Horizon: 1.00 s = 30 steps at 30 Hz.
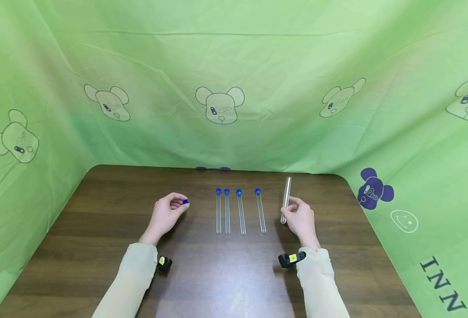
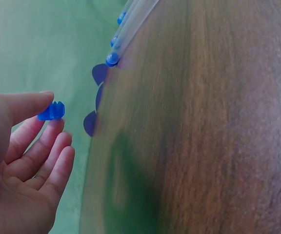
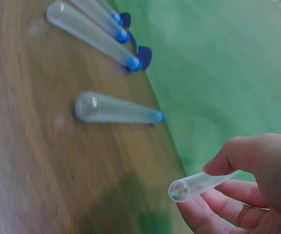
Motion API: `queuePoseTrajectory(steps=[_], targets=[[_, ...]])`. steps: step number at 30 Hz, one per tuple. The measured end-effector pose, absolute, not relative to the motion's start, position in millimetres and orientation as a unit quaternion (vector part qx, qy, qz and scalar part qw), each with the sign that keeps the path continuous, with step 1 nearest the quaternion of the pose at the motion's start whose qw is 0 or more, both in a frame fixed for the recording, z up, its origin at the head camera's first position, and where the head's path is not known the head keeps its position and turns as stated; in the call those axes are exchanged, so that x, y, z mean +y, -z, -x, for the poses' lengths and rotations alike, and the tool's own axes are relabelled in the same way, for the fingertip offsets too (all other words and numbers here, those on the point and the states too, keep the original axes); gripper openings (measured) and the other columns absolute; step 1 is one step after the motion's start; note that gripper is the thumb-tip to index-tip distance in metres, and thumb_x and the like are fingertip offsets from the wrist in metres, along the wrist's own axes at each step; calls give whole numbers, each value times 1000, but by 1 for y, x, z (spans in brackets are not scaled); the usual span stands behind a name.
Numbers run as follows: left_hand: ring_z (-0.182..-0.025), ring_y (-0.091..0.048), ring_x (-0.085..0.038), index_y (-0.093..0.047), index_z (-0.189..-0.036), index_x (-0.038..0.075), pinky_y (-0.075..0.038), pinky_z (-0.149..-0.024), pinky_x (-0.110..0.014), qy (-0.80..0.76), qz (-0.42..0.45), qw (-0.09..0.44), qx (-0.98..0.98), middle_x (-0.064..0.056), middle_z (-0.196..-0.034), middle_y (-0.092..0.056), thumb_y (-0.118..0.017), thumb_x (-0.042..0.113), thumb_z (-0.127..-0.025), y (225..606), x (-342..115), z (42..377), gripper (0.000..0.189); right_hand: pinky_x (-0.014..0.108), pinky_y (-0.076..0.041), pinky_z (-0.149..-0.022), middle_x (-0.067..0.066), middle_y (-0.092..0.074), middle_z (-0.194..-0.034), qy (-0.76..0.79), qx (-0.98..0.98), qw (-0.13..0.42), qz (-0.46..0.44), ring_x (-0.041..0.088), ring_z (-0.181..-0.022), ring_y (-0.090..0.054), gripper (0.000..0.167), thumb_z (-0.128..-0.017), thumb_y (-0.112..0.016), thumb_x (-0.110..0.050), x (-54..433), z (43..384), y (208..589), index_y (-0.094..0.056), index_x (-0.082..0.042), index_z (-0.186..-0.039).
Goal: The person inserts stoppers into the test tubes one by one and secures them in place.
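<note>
Between thumb and fingertips, my left hand (image 1: 168, 215) pinches a small blue stopper (image 2: 51, 111) with ridges, above the left part of the table. My right hand (image 1: 299, 218) holds a clear test tube (image 1: 287, 198) near its rounded bottom end, tilted with the uncapped end pointing away. In the right wrist view that rounded end (image 3: 179, 191) faces the camera. Several test tubes with blue caps lie side by side on the table between the hands; the rightmost capped tube (image 1: 260, 213) is nearest my right hand and stands a little apart from the others.
The brown wooden table (image 1: 218, 282) ends at a green cloth backdrop (image 1: 218, 53) printed with mouse heads, which rises at the back and both sides. A black wrist camera (image 1: 164, 263) is on the left wrist, another camera (image 1: 291, 259) on the right.
</note>
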<state>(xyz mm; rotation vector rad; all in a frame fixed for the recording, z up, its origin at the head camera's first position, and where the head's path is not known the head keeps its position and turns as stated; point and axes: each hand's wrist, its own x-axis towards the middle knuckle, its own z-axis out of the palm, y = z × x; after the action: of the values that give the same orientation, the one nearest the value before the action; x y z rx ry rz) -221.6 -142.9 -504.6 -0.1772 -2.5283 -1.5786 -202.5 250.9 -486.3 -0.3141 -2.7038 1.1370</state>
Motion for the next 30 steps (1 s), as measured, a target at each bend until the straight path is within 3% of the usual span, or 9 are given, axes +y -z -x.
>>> queuePoseTrajectory(steps=[12, 20, 30], targets=[[-86, -66, -19, -75, -108, 1, -55, -80, -30, 518, 74, 82, -848, -5, -92, -70, -78, 8, -91, 505, -139, 224, 19, 28, -48, -70, 13, -74, -97, -419, -897, 97, 100, 8, -66, -68, 46, -87, -68, -8, 243, 204, 480, -63, 1, -132], [-86, -66, -19, -75, -109, 0, -55, -79, -28, 520, 81, 78, -847, -5, -91, -70, -76, 10, -92, 502, -132, 222, 20, 27, -50, -67, 16, -75, -104, -440, -890, 78, 95, 21, -79, -74, 43, -90, -69, -8, 236, 202, 479, -63, 0, -132], [-91, -67, -21, -74, -118, 0, -56, -84, -35, 495, 89, 84, -860, -9, -99, -71, -71, 10, -96, 504, -124, 224, 24, 21, -50, -56, 18, -74, -101, -464, -879, 72, 86, 23, -72, -73, 43, -88, -69, -2, 227, 201, 486, -62, 1, -131]])
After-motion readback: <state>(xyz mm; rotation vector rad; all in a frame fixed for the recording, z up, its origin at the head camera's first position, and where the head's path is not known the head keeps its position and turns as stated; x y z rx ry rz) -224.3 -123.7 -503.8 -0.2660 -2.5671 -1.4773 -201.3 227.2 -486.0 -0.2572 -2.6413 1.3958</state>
